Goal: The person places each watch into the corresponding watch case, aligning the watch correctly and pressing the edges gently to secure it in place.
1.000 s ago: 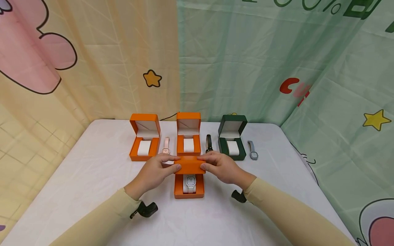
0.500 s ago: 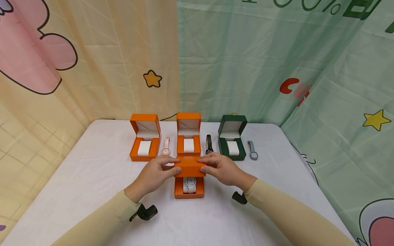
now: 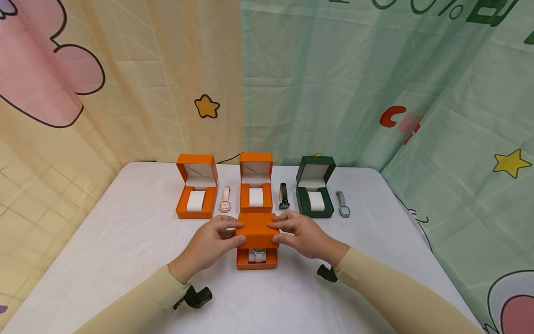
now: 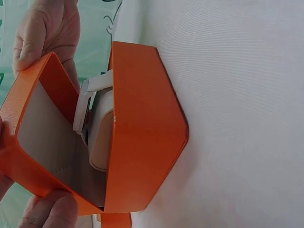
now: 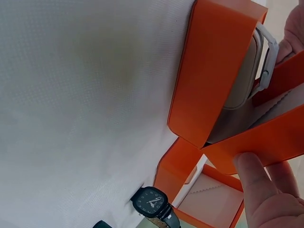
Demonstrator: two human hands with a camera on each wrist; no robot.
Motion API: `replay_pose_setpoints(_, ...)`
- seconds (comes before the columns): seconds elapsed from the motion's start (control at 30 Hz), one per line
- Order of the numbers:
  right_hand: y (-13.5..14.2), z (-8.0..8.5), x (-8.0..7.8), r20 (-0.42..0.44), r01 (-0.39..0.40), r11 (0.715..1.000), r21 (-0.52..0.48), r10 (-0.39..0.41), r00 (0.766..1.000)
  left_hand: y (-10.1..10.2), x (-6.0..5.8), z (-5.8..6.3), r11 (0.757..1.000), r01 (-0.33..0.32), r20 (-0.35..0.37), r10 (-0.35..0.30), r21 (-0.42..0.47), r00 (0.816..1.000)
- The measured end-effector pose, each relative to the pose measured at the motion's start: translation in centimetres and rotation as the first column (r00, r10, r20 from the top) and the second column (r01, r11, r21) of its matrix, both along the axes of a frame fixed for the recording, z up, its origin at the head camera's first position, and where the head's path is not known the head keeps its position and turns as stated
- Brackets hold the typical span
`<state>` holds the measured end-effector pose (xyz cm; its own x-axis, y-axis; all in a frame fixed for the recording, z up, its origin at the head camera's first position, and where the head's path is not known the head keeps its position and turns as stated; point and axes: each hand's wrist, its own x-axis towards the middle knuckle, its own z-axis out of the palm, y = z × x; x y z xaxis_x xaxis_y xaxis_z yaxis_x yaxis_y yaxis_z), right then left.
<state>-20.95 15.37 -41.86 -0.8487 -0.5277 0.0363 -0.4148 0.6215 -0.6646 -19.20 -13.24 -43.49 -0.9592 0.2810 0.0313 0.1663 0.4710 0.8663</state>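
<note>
Front and centre stands an orange watch box [image 3: 257,266], its lid [image 3: 255,230] tilted partway down over the base. My left hand [image 3: 208,243] pinches the lid's left side between thumb and fingers. On the opposite side, my right hand [image 3: 308,239] grips the lid the same way. Inside, a white watch [image 4: 82,108] is wrapped round a pale cushion [image 4: 101,130], as the left wrist view shows through the gap. From the head view the lid covers most of that watch. The right wrist view catches the watch's edge under the lid.
Behind stand two open orange boxes [image 3: 180,208] [image 3: 243,205] and an open green box [image 3: 325,213], each with a white cushion. Between and beside them lie a pink watch [image 3: 225,205], a black watch [image 3: 283,203] and a grey-blue watch [image 3: 344,211]. Curtains hang behind the white-covered table [image 3: 125,241].
Both hands have swung the lid toward me and down, so it hides more of the white watch. The box base and the things at the back have stayed put.
</note>
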Motion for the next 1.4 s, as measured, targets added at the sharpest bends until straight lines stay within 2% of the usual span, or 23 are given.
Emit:
replay_pose_setpoints(0.27, 0.1, -0.2, 0.6, -0.006, -0.006, 1.000, 0.022, 0.006, 1.000, 0.1, 0.7, -0.4, 1.000, 0.000, -0.015, 0.000, 0.005, 1.000)
replay_pose_setpoints(0.47, 0.2, -0.5, 1.0, -0.051, -0.025, 0.999, 0.029, 0.026, 0.998, 0.1, 1.0, -0.7, 1.000, 0.009, -0.038, -0.008, 0.015, 0.999)
replay_pose_setpoints(0.63, 0.1, -0.8, 1.2, -0.047, -0.043, 0.997, 0.059, 0.046, 0.998, 0.1, 1.3, -1.2, 1.000, 0.011, -0.014, -0.011, 0.023, 1.000)
replay_pose_setpoints(0.77, 0.2, -1.0, 1.4, -0.079, -0.066, 0.994, 0.087, 0.073, 0.994, 0.2, 1.5, -1.6, 0.999, 0.013, -0.006, -0.012, 0.031, 1.000)
replay_pose_setpoints(0.93, 0.3, -1.4, 1.6, -0.117, -0.080, 0.991, 0.112, 0.093, 0.989, 0.4, 1.7, -1.9, 1.000, 0.021, -0.024, -0.020, 0.018, 1.000)
replay_pose_setpoints(1.1, 0.2, -1.7, 1.8, -0.110, -0.066, 0.989, 0.132, 0.081, 0.991, 0.5, 1.9, -2.1, 0.999, 0.036, -0.048, -0.035, 0.007, 0.998)
replay_pose_setpoints(1.4, 0.0, -2.0, 1.7, -0.107, -0.044, 0.987, 0.152, 0.061, 0.992, 0.9, 1.8, -2.3, 0.998, 0.011, -0.081, -0.016, -0.055, 0.997)
